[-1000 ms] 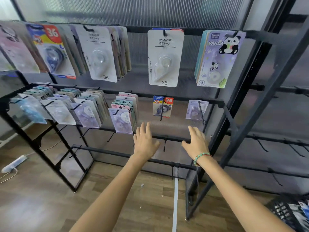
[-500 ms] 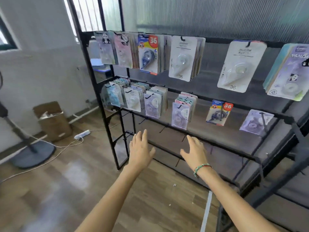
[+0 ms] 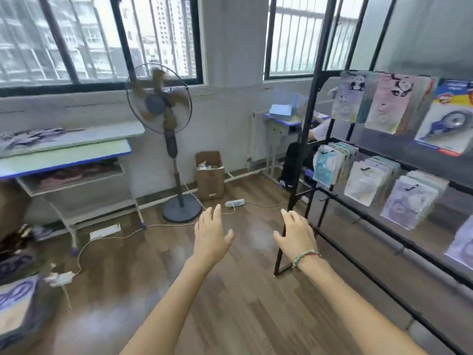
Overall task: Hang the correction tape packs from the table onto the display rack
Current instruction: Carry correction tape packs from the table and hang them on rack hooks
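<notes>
Left hand (image 3: pixel 212 235) and right hand (image 3: pixel 297 233) held out empty over the floor, fingers straight and spread, rack (image 3: pixel 304 160) at 3 o'clock, packs (image 3: pixel 407 203) hanging on it in rows, table (image 3: pixel 64 155) at 9 o'clock, fan (image 3: pixel 160 103) at 12 o'clock.

Open floor (image 3: pixel 230 290) ahead; rack (image 3: pixel 304 149) right (fan (image 3: pixel 158 103) beyond).

I see bright daylight pouring through the barred windows (image 3: pixel 102 39) at upper left, washing the floor (image 3: pixel 256 290) with pale glare patches. Motion blur smears the whole frame, worst at lower left and right edges, where wide-angle distortion bends the rack (image 3: pixel 314 124).
</notes>
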A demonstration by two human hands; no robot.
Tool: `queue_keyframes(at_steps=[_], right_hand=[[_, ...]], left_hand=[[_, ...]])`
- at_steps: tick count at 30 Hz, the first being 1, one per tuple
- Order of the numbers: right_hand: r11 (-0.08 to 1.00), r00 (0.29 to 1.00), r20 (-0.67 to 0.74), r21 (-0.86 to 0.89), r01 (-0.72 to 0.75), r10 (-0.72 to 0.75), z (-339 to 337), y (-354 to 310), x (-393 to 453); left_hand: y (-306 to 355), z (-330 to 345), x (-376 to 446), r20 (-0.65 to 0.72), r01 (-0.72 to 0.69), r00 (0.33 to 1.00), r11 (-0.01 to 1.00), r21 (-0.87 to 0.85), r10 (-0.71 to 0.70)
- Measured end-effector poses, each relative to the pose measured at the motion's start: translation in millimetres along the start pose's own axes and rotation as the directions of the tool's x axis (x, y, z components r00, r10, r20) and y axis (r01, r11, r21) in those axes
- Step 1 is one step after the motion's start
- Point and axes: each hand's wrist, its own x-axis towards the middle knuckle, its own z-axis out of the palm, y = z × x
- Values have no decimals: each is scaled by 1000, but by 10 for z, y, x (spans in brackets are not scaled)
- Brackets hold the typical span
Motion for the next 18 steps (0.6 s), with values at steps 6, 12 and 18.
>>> queue_keyframes(at_steps=[6, 12, 18], right_hand=[[980, 979, 58, -20, 199, -197, 387, -1066, 521], [938, 929, 135, 17, 346, -345, 868, -1932, 1181], [915, 897, 191, 23, 402, -398, 1254, -2568, 2169]], left_hand=[[-1049, -431, 188, -79, 224, 973, 972, 76, -218], [-1793, -647, 529, -123, 386, 918, 920, 63, -377], [-2437, -869, 1245, -175, 482, 867, 875, 53, -467]])
